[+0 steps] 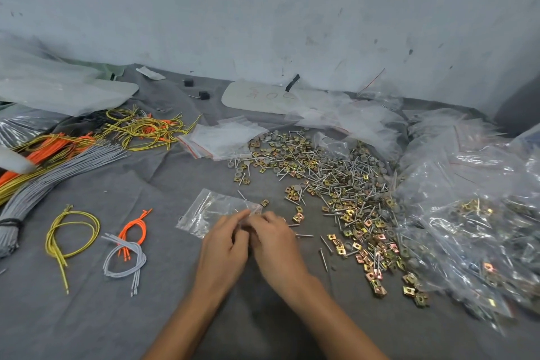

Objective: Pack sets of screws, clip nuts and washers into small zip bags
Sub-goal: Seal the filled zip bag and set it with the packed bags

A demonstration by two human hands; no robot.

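Zip bag (209,209) (left hand (225,245), right hand (276,242))

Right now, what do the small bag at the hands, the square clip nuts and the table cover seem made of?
The small bag: thin clear plastic film, glossy and crinkled; cloth shows through.
The clip nuts: probably plated metal, given the yellow-gold metallic sheen.
The table cover: grey fabric, matte, lying in soft creases.

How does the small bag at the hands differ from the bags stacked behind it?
The held bag lies alone and crumpled; the stacked bags are several and flat. The left hand and right hand pinch the held bag; the stacked bags lie untouched. Both are small clear plastic.
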